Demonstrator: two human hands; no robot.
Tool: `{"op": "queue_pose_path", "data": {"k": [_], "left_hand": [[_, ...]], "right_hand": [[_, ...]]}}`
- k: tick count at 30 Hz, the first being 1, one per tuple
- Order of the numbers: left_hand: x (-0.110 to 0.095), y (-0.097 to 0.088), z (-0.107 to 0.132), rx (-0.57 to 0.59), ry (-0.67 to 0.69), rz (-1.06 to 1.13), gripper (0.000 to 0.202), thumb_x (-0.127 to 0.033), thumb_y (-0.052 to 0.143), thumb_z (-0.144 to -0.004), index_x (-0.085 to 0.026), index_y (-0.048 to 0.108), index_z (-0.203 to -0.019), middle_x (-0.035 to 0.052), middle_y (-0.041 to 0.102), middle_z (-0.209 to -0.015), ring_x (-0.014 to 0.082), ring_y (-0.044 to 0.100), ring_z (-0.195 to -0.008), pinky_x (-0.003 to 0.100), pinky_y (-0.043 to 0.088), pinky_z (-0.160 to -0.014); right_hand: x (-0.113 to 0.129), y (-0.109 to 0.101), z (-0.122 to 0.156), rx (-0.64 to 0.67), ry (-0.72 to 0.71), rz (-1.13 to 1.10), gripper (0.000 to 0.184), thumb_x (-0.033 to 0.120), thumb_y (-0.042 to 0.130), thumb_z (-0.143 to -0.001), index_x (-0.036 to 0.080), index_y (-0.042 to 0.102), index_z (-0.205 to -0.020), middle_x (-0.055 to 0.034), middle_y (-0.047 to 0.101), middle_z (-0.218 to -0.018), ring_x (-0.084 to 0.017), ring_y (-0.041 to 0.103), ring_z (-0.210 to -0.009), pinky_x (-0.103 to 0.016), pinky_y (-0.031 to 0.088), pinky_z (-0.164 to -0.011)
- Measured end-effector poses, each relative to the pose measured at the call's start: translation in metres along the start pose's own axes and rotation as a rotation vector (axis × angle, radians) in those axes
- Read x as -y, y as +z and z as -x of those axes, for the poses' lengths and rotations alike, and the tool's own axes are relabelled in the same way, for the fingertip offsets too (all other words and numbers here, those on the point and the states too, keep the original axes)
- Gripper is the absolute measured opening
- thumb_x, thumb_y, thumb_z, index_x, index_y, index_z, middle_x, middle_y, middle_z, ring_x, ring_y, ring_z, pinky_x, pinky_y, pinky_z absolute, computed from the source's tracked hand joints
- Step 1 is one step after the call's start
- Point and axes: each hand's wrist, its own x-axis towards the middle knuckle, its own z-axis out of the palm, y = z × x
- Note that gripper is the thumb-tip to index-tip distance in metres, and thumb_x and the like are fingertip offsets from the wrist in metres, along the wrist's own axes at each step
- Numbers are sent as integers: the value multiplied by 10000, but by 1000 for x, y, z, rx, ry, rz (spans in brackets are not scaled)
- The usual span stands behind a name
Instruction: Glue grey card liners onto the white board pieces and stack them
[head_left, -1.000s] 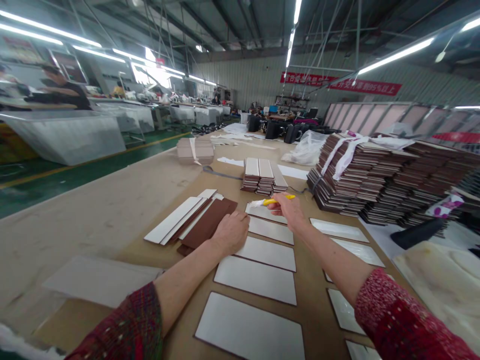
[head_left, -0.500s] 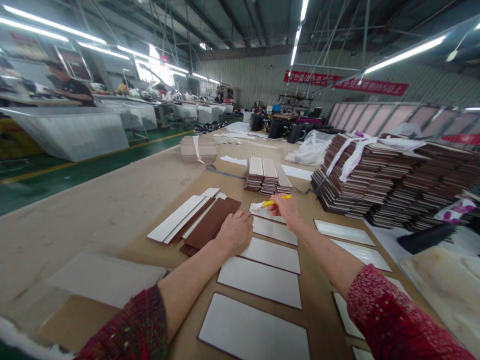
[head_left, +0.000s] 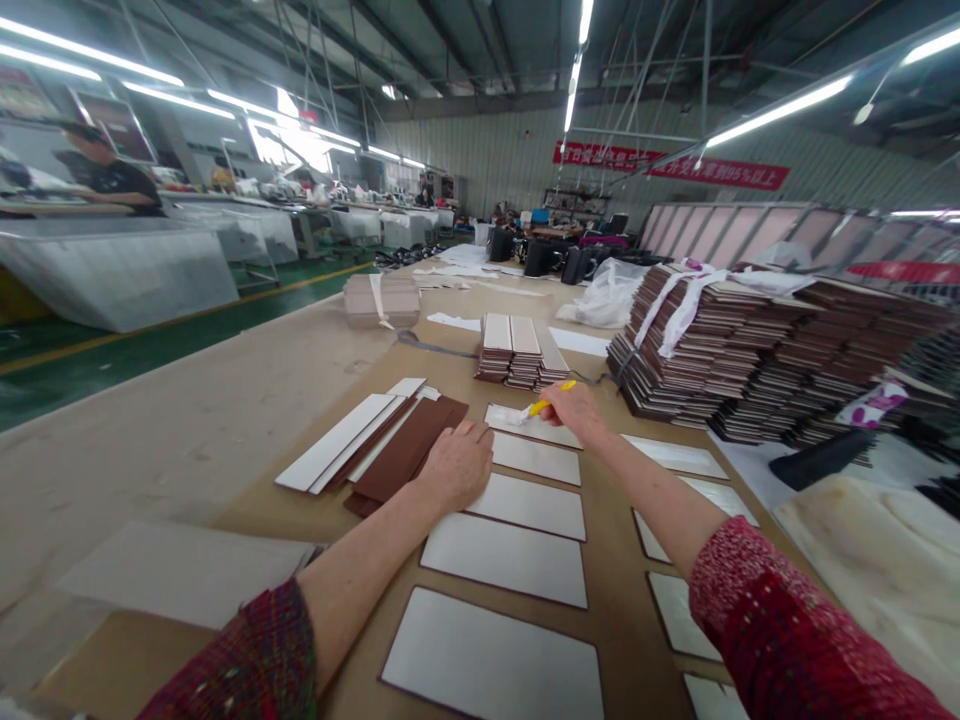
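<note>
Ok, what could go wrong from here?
The brush in the right hand might overrun the far white panel onto the next panel, a narrow gap away. The left hand sits by the far white panel's near-left corner, so it could catch a stray stroke, or nudge the brown pieces beside it.

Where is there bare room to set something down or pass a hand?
Widest: the beige tabletop left of the overlapping white and brown flat panels. A narrower brown strip separates two columns of white rectangular panels, its far end under the right forearm. It is crowded around the left hand and the tall stack of brown-edged boards.
</note>
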Motion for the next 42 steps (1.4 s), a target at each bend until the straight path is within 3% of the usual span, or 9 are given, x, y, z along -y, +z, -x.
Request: {"op": "queue_pose_path", "data": {"k": [17, 28, 32, 38, 42], "left_hand": [[-2, 0, 1, -18, 1, -25, 242, -236, 408, -981, -194, 574, -1151, 87, 619, -1259, 257, 531, -1154, 422, 466, -913], [-2, -1, 2, -15, -2, -20, 259, -248, 408, -985, -189, 578, -1170, 98, 609, -1281, 256, 522, -1170, 424, 456, -936], [-2, 1, 1, -18, -6, -10, 256, -251, 420, -984, -188, 583, -1172, 101, 618, -1257, 255, 525, -1172, 415, 456, -940], [-1, 1, 1, -20, 3, -11, 257, -253, 419, -986, -183, 594, -1159, 100, 616, -1263, 248, 525, -1180, 395, 454, -947], [0, 1, 0, -19, 17, -16, 263, -262, 403, -994, -181, 598, -1151, 94, 622, -1253, 248, 535, -1157, 393, 460, -931]], "right_hand": [[-34, -66, 11, -14, 80, 147, 267, 392, 601, -958, 135, 644, -1020, -36, 665, -947, -150, 646, -771, -314, 559, -691], [-42, -93, 27, -130, 93, 5, 254, 384, 608, -956, 133, 642, -947, -10, 654, -839, -120, 621, -671, -279, 543, -627], [-27, -80, 36, -156, 38, -158, 263, 384, 562, -984, 131, 632, -977, -6, 653, -807, -123, 639, -672, -281, 551, -635], [4, -21, 33, -55, -16, -305, 270, 381, 578, -976, 137, 626, -1080, -41, 666, -953, -144, 655, -763, -315, 571, -687], [9, 12, 21, -2, -17, -290, 297, 383, 588, -969, 141, 613, -1137, -62, 655, -1037, -167, 655, -838, -343, 573, -730]]}}
